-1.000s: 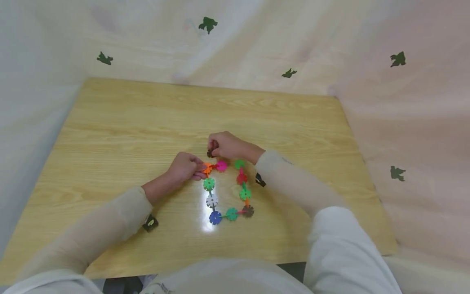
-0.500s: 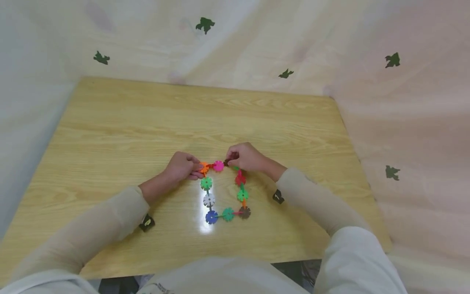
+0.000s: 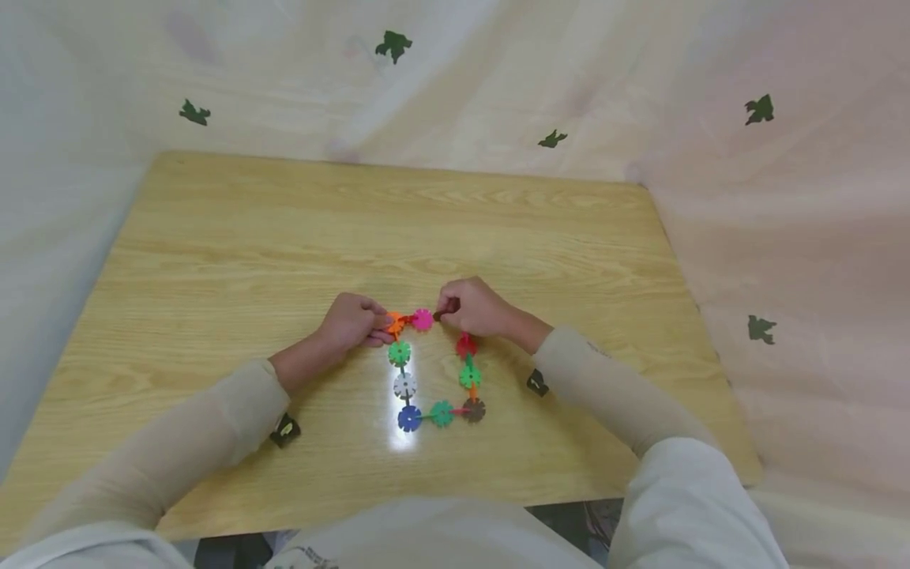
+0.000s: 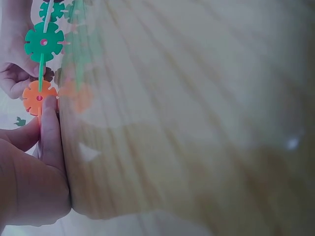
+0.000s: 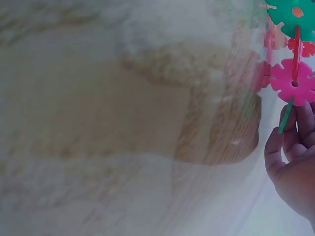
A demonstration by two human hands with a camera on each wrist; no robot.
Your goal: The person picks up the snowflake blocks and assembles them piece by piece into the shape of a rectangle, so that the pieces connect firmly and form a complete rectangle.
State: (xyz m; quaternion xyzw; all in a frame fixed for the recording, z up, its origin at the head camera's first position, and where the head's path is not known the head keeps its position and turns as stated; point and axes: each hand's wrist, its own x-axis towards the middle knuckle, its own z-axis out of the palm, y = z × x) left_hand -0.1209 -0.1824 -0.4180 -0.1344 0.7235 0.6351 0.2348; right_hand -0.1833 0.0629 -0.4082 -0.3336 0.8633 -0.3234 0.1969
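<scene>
Slotted plastic snowflake discs form a roughly rectangular chain on the table. At its far left corner my left hand [image 3: 348,324] pinches an orange disc [image 3: 396,322], also seen between the fingers in the left wrist view. My right hand [image 3: 472,307] pinches a dark brown disc [image 3: 437,316] at the right edge of a pink disc [image 3: 423,319]. That hand covers the chain's far right corner; below it show a red disc [image 3: 465,345] and a green disc [image 3: 470,374]. In the right wrist view, a green disc [image 5: 286,115] seen edge-on is right by the fingers.
A blue disc [image 3: 409,418], a teal disc [image 3: 441,413] and a brown disc [image 3: 475,410] make the chain's near side. A white disc [image 3: 404,385] lies on the left side. Pale cloth [image 3: 469,71] hangs behind the wooden table [image 3: 284,221].
My right hand has carried the dark brown disc right and nearer, to the pink disc's right edge, and now covers the green corner disc. My left hand has stayed at the orange disc.
</scene>
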